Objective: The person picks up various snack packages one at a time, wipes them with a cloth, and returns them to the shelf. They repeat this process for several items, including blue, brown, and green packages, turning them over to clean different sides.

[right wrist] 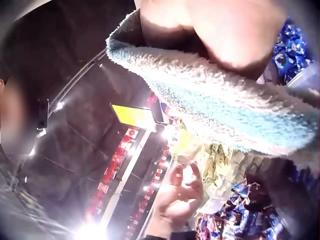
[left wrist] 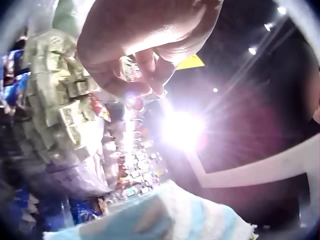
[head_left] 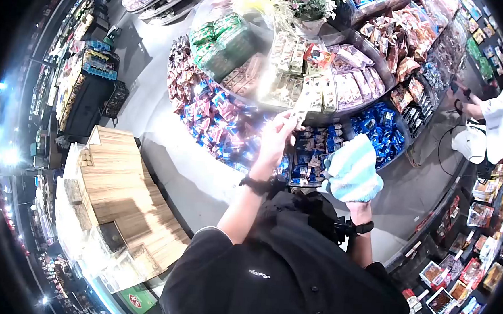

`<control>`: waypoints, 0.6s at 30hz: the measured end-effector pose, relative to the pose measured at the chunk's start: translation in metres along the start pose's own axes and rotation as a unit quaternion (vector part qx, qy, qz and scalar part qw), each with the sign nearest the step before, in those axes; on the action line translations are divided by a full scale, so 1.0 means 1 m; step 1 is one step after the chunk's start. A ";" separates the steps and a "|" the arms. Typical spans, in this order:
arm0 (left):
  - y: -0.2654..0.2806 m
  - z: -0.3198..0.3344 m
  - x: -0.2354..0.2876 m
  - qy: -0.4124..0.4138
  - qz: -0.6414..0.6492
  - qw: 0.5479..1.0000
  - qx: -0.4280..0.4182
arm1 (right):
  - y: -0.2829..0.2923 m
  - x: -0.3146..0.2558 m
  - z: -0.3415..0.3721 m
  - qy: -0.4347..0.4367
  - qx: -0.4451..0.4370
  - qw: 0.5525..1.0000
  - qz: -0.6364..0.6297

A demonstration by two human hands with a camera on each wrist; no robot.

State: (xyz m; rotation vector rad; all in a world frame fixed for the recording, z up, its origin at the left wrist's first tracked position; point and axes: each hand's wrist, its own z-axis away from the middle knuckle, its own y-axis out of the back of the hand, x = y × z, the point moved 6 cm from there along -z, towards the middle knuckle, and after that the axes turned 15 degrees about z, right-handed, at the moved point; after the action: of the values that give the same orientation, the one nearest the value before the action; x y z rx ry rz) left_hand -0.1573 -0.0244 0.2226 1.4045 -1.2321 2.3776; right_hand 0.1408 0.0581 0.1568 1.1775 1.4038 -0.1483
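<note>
Pinching a pale packet over the tiered sweets display

The left hand (head_left: 275, 140) has its fingers curled, with thumb and fingertips closed on a narrow pale packet (head_left: 302, 105). The packet is at the front of the upper tier, beside the clear bin wall (head_left: 323, 116) and the rows of cream-wrapped bars (head_left: 290, 81). Glare hides its lower end.

A striped blue-and-white cloth (head_left: 354, 169) covers the right hand (right wrist: 215, 35), above the blue-wrapped sweets (head_left: 380, 127). The cloth hides its fingers, so whether they grip or lie open cannot be told.

A light pinch near the packet's end should suit best, since a hard squeeze could crease the thin wrapper. Tilting it clear of the bin wall would spare the neighbouring bars a knock. The cloth is bulky, so gathering its loose edge into the palm would help stop it dragging across the sweets.
</note>
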 end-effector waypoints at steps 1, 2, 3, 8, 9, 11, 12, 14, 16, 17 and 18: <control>-0.011 0.020 0.012 -0.005 -0.076 0.997 -0.011 | -0.005 0.001 0.007 0.027 -0.004 0.998 0.052; -0.020 0.037 0.017 -0.005 -0.101 0.994 -0.033 | -0.011 0.002 0.013 0.047 -0.009 0.995 0.084; -0.026 0.051 0.016 -0.005 -0.127 0.990 -0.056 | -0.017 0.002 0.017 0.066 -0.014 0.991 0.114; -0.059 0.097 0.014 -0.060 -0.267 0.936 -0.222 | -0.038 -0.008 -0.010 -0.021 -0.033 0.996 -0.081; -0.057 0.100 0.013 -0.042 -0.266 0.938 -0.216 | -0.041 -0.011 -0.023 -0.069 -0.033 0.982 -0.171; -0.048 0.099 0.007 -0.019 -0.219 0.948 -0.228 | -0.047 -0.017 -0.043 -0.151 -0.025 0.923 -0.353; -0.039 0.097 0.002 0.026 -0.205 0.949 -0.239 | -0.047 -0.021 -0.051 -0.175 -0.018 0.890 -0.420; -0.028 0.096 0.001 0.112 -0.185 0.951 -0.219 | -0.037 -0.026 -0.063 -0.196 -0.006 0.835 -0.514; -0.021 0.089 0.005 0.071 -0.166 0.956 -0.230 | -0.026 -0.031 -0.074 -0.189 -0.001 0.801 -0.568; -0.017 0.087 0.009 0.096 -0.161 0.958 -0.216 | -0.018 -0.032 -0.077 -0.181 -0.002 0.789 -0.587; -0.017 0.084 0.013 0.125 -0.112 0.966 -0.198 | -0.010 -0.032 -0.081 -0.173 0.000 0.777 -0.606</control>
State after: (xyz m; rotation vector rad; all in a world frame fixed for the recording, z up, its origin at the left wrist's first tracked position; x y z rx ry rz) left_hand -0.0998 -0.0749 0.2619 1.0237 -1.3051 1.9478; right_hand 0.0716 0.0924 0.1980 0.0399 1.6070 -1.2029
